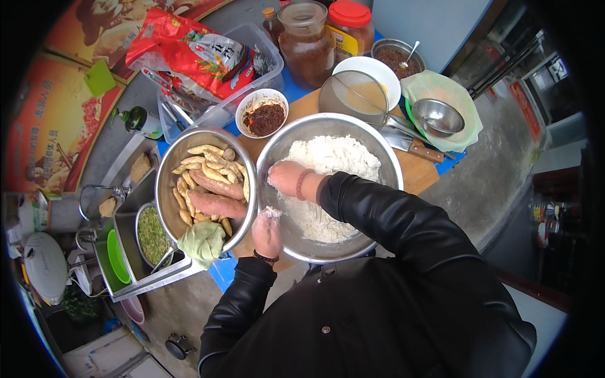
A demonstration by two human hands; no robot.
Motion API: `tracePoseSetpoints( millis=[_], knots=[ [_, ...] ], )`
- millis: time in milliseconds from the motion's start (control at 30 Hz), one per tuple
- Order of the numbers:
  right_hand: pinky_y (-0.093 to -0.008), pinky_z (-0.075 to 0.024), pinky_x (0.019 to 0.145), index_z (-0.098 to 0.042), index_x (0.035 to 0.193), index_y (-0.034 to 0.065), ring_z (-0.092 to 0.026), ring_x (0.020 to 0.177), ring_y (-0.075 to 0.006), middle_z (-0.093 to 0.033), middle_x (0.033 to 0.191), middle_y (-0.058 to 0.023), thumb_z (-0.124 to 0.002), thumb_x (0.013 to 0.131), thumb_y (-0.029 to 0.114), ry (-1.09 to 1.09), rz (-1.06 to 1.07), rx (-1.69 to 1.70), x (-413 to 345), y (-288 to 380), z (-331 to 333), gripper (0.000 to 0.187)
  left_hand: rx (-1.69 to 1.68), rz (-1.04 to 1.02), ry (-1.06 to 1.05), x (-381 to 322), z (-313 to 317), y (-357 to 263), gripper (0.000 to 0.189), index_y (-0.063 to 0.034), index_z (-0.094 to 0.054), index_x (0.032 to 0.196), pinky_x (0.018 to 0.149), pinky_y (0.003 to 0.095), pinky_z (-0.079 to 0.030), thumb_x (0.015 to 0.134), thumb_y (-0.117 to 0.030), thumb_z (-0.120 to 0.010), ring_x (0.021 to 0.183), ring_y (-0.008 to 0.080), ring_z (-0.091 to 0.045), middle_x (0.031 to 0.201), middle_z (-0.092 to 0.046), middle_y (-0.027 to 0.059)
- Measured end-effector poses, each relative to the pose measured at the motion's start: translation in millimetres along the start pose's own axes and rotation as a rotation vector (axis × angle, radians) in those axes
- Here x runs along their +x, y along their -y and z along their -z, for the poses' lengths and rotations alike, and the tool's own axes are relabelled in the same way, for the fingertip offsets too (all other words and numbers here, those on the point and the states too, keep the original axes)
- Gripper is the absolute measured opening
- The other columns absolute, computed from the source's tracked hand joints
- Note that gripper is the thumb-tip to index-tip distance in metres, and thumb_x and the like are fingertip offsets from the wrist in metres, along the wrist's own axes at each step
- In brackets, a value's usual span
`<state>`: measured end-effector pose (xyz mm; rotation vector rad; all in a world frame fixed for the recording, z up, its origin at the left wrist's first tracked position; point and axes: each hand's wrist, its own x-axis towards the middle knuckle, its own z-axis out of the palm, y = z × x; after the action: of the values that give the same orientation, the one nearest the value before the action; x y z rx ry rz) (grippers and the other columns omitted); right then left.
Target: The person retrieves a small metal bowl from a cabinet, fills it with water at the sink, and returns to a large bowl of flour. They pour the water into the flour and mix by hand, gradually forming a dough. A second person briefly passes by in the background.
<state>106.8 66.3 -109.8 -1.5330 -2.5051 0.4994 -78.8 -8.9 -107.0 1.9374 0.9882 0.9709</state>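
Note:
A wide steel bowl (388, 208) holds a heap of white, crumbly flour dough (331, 153), with looser floury bits nearer me. My right hand (286, 177), wearing a reddish bead bracelet, reaches into the bowl at its left side. It is curled against the floury mass, and its fingertips are hidden. At the bowl's near left rim is my left hand (267, 236), with a dark bead bracelet. Its fingers are bunched together, and their tips are coated with dough. Whether it grips the rim is unclear.
Left of the dough stands a steel bowl of tubers (217, 203) with a green cloth (203, 243) over its rim. Behind are a bowl of dark paste (261, 119), a mesh strainer (353, 99), jars (307, 52) and a wooden-handled knife (425, 151). A sink (137, 236) lies left.

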Motion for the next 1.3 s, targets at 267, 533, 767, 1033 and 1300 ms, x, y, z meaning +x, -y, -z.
tracePoseSetpoints(
  millis=[267, 533, 767, 1033, 1300],
  knots=[
    [-0.0413, -0.0536, 0.076, -0.073, 0.080, 0.0049, -0.068, 0.080, -0.0313, -0.069, 0.081, -0.0157, -0.053, 0.085, 0.013, -0.248, -0.288, -0.052, 11.6, -10.2, -16.6, 0.022, 0.039, -0.030, -0.021, -1.1, -3.1, 3.9, 0.013, 0.0019, -0.057, 0.096, 0.069, 0.0320, -0.043, 0.095, -0.003, -0.045, 0.076, 0.0228, -0.053, 0.086, -0.054, 0.0101],
    [-0.0458, -0.0509, 0.072, -0.065, 0.080, -0.0037, -0.063, 0.077, -0.0394, -0.064, 0.080, -0.0225, -0.056, 0.080, 0.009, 0.345, 0.208, 0.232, -121.1, 52.5, -25.8, 0.016, -0.063, -0.006, -0.076, -7.0, -7.6, 10.5, 0.015, 0.0027, -0.057, 0.103, 0.071, 0.0287, -0.044, 0.097, -0.005, -0.046, 0.079, 0.0171, -0.053, 0.089, -0.056, 0.0083],
    [-0.0450, -0.0523, 0.072, -0.071, 0.086, -0.0012, -0.065, 0.078, -0.0385, -0.067, 0.081, -0.0213, -0.057, 0.079, 0.009, 0.555, 0.370, 0.118, -125.2, 42.2, -6.0, 0.019, 0.024, -0.026, -0.110, -3.4, -7.6, 2.5, 0.015, 0.0023, -0.056, 0.104, 0.073, 0.0294, -0.044, 0.098, -0.006, -0.046, 0.080, 0.0171, -0.052, 0.092, -0.055, 0.0080],
    [-0.0428, -0.0530, 0.073, -0.069, 0.078, 0.0035, -0.066, 0.080, -0.0353, -0.067, 0.083, -0.0175, -0.059, 0.079, 0.008, -0.204, 0.096, 0.137, 13.4, -14.3, -17.6, 0.011, -0.156, 0.065, -0.150, -3.4, -7.7, -5.1, 0.014, 0.0017, -0.057, 0.102, 0.073, 0.0300, -0.043, 0.096, -0.007, -0.047, 0.080, 0.0187, -0.052, 0.091, -0.055, 0.0088],
    [-0.0461, -0.0507, 0.076, -0.066, 0.088, -0.0002, -0.063, 0.083, -0.0387, -0.063, 0.082, -0.0224, -0.056, 0.081, 0.010, -0.144, -0.096, 0.387, -14.0, 25.9, -31.1, 0.016, -0.091, 0.033, -0.116, -1.6, -5.6, 2.0, 0.016, 0.0023, -0.058, 0.098, 0.072, 0.0364, -0.043, 0.095, -0.007, -0.046, 0.078, 0.0294, -0.054, 0.087, -0.056, 0.0138]
  ],
)
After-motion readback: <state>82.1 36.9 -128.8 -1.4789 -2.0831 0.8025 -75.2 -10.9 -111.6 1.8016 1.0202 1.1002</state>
